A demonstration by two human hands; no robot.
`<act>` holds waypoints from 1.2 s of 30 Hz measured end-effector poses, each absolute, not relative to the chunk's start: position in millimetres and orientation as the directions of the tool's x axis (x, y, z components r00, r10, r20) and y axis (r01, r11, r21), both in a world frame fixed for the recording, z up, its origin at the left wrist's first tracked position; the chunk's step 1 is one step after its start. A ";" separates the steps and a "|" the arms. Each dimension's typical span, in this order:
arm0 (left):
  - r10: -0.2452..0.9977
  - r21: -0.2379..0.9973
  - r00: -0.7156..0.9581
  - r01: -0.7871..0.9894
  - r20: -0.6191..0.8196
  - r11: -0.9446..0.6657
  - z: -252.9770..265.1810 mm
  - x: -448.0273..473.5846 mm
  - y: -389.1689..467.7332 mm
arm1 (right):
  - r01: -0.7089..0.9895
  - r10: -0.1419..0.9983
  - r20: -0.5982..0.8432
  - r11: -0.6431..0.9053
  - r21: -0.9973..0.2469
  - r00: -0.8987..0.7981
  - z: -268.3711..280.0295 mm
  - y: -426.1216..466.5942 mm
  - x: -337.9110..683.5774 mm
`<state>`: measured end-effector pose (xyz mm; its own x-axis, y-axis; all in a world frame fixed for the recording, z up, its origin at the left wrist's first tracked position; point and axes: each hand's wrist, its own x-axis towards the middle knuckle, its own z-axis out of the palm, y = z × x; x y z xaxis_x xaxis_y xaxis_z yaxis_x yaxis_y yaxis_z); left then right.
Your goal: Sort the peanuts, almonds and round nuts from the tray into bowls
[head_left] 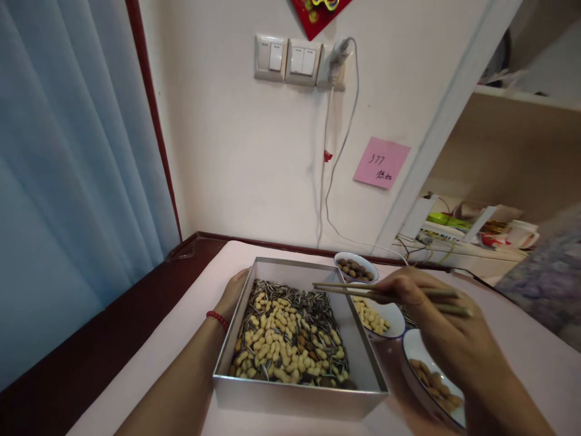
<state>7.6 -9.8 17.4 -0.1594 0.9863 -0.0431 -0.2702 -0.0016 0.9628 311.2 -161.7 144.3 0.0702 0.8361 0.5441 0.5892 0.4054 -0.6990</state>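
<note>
My right hand point(431, 309) is closed around a pair of wooden chopsticks point(333, 289). Their tips are close together above the far right part of a square metal box point(295, 396), and nothing shows between them. Against the box's left wall lies my left hand point(232, 297), holding that side, its fingers partly hidden by the box. Unshelled peanuts point(276, 345) are spread over striped sunflower seeds point(313, 303) in the box, with a few brown almond-like nuts point(307, 346) among them. Right of the box, a white bowl point(396, 318) contains peanuts.
Behind the peanut bowl is a bowl point(374, 266) of round brown nuts. Another bowl point(411, 342) of almond-like nuts sits under my right hand. A cable point(329, 212) runs down the wall to the table. A person's patterned clothing point(544, 284) shows at the right edge.
</note>
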 end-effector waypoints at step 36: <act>0.981 0.987 -0.193 -0.158 -0.021 -0.010 27.8 8.5 -14.6 | 0.599 0.932 0.328 0.351 -0.720 -0.153 125.3 -145.1 284.0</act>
